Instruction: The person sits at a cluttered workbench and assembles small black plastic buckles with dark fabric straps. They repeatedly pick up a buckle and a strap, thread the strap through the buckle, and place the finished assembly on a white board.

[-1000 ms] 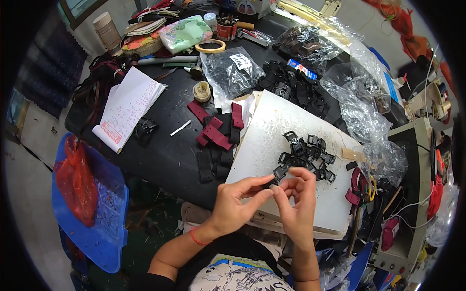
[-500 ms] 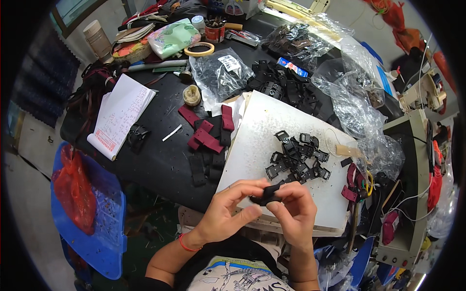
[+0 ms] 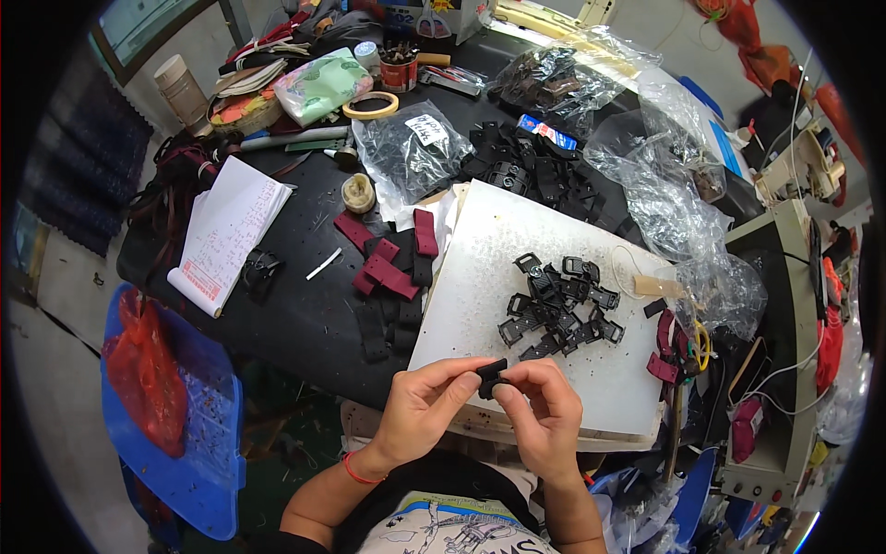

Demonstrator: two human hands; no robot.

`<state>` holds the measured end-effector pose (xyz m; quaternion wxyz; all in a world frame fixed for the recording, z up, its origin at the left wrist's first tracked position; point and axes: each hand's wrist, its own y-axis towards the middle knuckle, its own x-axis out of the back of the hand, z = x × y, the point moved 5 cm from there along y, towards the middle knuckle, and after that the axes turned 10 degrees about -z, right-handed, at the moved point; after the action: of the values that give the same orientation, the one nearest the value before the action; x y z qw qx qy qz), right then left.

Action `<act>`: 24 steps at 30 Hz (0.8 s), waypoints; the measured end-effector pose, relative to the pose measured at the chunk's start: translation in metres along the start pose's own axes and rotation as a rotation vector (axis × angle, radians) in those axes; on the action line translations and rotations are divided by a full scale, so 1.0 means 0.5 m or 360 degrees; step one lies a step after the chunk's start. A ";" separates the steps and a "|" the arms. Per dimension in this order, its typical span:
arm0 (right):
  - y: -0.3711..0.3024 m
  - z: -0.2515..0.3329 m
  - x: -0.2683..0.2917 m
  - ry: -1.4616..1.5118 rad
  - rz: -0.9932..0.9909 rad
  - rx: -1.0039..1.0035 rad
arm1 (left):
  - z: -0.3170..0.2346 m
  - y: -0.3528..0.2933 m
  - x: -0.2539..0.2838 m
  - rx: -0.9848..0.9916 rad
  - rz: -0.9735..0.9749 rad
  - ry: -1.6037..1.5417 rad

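A short black strap [image 3: 490, 375] is pinched between my two hands above the near edge of the white board. My left hand [image 3: 426, 406] grips its left end between thumb and fingers. My right hand [image 3: 543, 412] has its thumb and fingertips closed on the other end. The strap looks folded, and my fingertips cover part of it. Just beyond the hands, a loose pile of black buckles [image 3: 559, 308] lies on the white board [image 3: 466, 277]. Maroon straps [image 3: 386, 270] and black straps [image 3: 372, 331] lie left of the board.
An open notebook [image 3: 233, 231] and a small jar [image 3: 358, 193] lie farther left. Clear plastic bags [image 3: 411, 152] and a heap of black straps [image 3: 544, 175] are beyond the board. A blue chair [image 3: 208, 425] holding a red bag [image 3: 146, 383] stands at the left.
Both hands have shifted slightly left with the strap. The strap is turned, now showing a flatter, slanted end between my fingertips. The view has moved a little.
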<state>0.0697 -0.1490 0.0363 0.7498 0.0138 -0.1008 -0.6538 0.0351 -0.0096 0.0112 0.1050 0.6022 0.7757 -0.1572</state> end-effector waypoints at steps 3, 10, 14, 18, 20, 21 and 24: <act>-0.004 -0.008 -0.003 0.0237 0.0062 -0.0226 | 0.014 0.000 0.008 0.0021 -0.0003 -0.0057; -0.008 -0.026 -0.006 0.0424 0.0123 -0.0537 | 0.027 0.001 0.019 0.0249 0.0111 -0.0059; -0.014 -0.030 -0.006 0.0426 0.0167 -0.0683 | 0.034 -0.005 0.028 0.0393 0.0148 -0.0025; -0.009 -0.025 -0.006 0.0464 0.0100 -0.0658 | 0.022 -0.017 0.008 0.0297 0.0211 -0.0388; -0.003 -0.013 -0.013 0.0529 -0.0024 -0.0578 | 0.019 -0.012 0.006 0.0122 0.0171 -0.0079; 0.001 -0.010 -0.018 0.0564 -0.0081 -0.0541 | 0.015 -0.009 0.010 0.0093 0.0158 -0.0053; 0.006 -0.039 -0.016 0.0487 0.0151 -0.0711 | -0.004 -0.005 0.012 -0.0009 0.0135 0.0054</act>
<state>0.0750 -0.1430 0.0167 0.7706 -0.0582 0.1598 -0.6143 0.0313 -0.0041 0.0113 0.1000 0.6367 0.7516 -0.1401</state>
